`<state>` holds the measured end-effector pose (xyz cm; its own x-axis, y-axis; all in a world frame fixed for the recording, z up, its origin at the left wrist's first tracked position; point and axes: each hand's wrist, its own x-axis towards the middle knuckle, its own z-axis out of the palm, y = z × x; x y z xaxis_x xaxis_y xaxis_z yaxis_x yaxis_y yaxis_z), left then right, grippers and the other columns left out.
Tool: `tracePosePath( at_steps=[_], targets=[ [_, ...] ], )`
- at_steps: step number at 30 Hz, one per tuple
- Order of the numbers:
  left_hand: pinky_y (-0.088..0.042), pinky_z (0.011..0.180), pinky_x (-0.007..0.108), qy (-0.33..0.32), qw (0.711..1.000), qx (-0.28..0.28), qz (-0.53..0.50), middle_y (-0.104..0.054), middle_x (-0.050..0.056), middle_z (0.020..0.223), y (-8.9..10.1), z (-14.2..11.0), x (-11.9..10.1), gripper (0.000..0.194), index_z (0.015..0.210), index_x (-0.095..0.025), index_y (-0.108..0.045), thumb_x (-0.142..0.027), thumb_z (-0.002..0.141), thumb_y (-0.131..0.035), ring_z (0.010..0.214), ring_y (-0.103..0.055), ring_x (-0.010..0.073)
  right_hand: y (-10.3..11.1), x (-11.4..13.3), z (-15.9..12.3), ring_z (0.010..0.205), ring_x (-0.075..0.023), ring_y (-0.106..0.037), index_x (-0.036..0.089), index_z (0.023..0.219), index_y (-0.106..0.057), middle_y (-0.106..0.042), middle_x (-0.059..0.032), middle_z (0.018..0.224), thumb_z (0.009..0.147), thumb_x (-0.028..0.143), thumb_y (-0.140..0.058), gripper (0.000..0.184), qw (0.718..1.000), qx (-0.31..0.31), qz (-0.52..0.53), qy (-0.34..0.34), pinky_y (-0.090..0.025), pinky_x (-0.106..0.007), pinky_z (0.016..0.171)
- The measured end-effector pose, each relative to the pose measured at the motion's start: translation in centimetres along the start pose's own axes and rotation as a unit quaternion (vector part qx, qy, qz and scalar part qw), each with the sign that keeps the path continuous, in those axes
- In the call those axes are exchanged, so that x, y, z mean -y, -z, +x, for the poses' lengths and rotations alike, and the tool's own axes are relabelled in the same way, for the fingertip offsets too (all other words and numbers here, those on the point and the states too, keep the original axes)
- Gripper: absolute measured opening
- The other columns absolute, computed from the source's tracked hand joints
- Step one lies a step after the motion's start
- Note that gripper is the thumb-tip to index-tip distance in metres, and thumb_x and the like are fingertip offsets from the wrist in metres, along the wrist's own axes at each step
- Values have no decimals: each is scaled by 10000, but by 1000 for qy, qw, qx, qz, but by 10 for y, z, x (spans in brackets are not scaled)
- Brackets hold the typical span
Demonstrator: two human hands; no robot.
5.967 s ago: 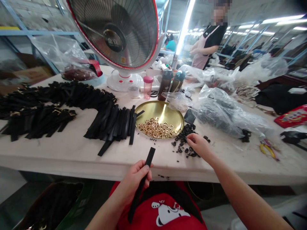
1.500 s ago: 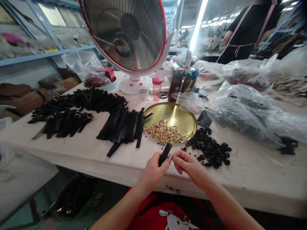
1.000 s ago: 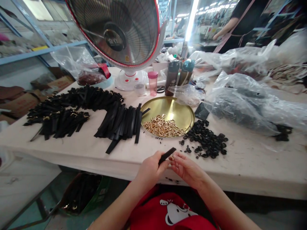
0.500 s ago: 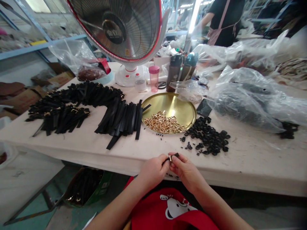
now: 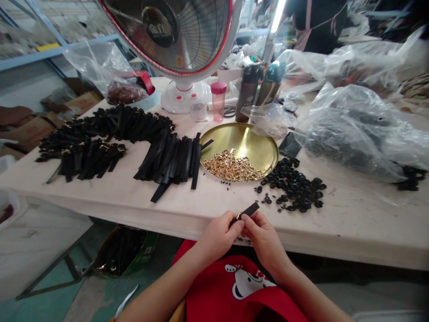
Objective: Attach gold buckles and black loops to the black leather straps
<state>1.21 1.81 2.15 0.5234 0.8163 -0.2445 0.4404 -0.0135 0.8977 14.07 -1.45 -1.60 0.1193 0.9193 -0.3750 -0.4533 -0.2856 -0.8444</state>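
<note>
Between my two hands, near the front edge of the table, is a black strap [image 5: 250, 209] with a small gold buckle [image 5: 239, 216] on it. My left hand [image 5: 219, 233] is closed on the strap just left of the buckle. With thumb and fingers pinched, my right hand [image 5: 263, 230] grips the strap at the buckle's right side, and the strap's flat end sticks out past the fingers. Beyond my hands lie a round gold tray [image 5: 258, 141] with a heap of gold buckles [image 5: 231, 166] and a pile of black straps [image 5: 170, 158].
Small black rings [image 5: 296, 183] lie right of the tray. Straps with gold fittings [image 5: 90, 158] are heaped at left. Behind stand a round heater [image 5: 187, 96], a pink-lidded cup [image 5: 218, 102] and dark bottles [image 5: 248, 91]. Plastic bags [image 5: 355, 134] cover the right side. A person [image 5: 318, 27] stands behind.
More of the strap now shows beyond the buckle, pointing up to the right. My hands stay together at the table's edge. The view has shifted slightly.
</note>
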Motion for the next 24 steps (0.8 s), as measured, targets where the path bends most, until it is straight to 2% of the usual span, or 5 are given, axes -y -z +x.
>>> tracePosePath(
  at_steps=[4, 9, 14, 18, 24],
  targets=[
    [-305, 508, 199, 31, 996, 28, -76, -438, -48, 580, -1, 1, 7, 264, 740, -157, -486, -383, 840, -393, 537, -394, 83, 0, -1, -4, 550, -91, -422, 185, 681, -528, -471, 46, 580, 758, 388, -590, 226, 999, -6, -36, 19, -371, -216, 546],
    [-300, 491, 199, 55, 992, 28, -111, -419, -58, 536, -3, 2, 13, 265, 714, -162, -472, -384, 832, -388, 491, -376, 77, 0, 4, -7, 572, -116, -457, 198, 712, -511, -486, 34, 595, 802, 395, -516, 217, 990, -7, -126, 59, -391, -249, 570],
    [-288, 502, 210, 53, 997, -27, -58, -420, -53, 526, -11, 2, 15, 272, 655, -171, -433, -378, 826, -386, 519, -385, 91, 5, 3, -8, 684, -151, -493, 194, 749, -554, -538, -16, 740, 776, 314, -555, 123, 924, -29, -309, 225, -401, -272, 620],
    [-275, 511, 211, 47, 997, -54, -9, -444, -47, 569, -13, 1, 15, 257, 655, -169, -444, -358, 823, -398, 555, -395, 95, 10, 0, -7, 617, -140, -494, 194, 767, -539, -548, 2, 680, 775, 337, -550, 144, 946, -2, -284, 154, -409, -260, 570],
    [-289, 535, 215, 29, 998, -21, 46, -489, -33, 616, -9, -1, 10, 272, 671, -165, -488, -348, 840, -378, 588, -430, 103, 14, 1, -5, 562, -126, -493, 184, 701, -541, -543, 23, 595, 709, 410, -606, 235, 973, 15, -210, 91, -404, -252, 550]
  ],
)
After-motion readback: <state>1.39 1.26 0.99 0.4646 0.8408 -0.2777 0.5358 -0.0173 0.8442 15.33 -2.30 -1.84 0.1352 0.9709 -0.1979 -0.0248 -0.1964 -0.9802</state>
